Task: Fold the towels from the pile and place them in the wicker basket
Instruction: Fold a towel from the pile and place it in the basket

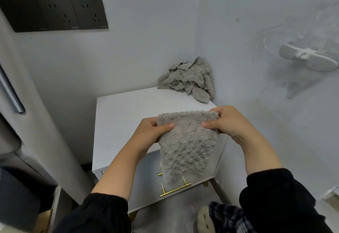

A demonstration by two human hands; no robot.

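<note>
Both hands hold one grey towel (187,141) up by its top corners, above the front edge of the white cabinet (124,115). The left hand (152,131) and the right hand (227,122) are each closed on it, thumb in front, and the cloth hangs free over the brass handle (176,189). The pile (189,78) sits in the cabinet's back right corner against the wall. The top between is bare. The hanging towel hides part of the cabinet front.
</note>
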